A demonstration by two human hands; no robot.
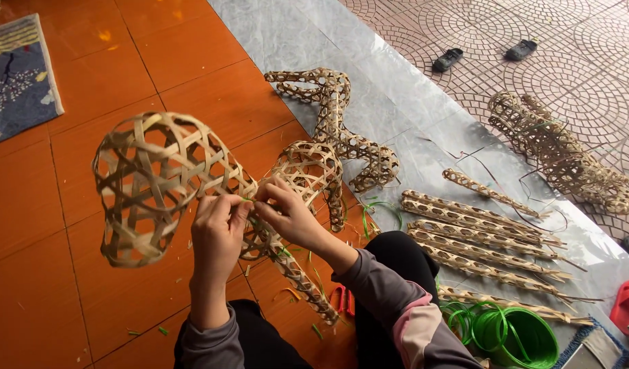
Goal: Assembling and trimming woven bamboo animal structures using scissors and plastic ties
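One big woven bamboo frame hangs above the orange floor, lifted so I can reach its weave. My left hand and right hand pinch a thin green strip against it.

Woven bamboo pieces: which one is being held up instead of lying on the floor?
The big open-weave bamboo frame, gripped by the left hand and right hand.

Tiled floor by a paved yard, in daylight

Glossy orange floor tiles meet a grey marble threshold strip; beyond lies reddish fan-patterned cobble paving. A blue patterned woven mat lies at the floor's upper left edge.
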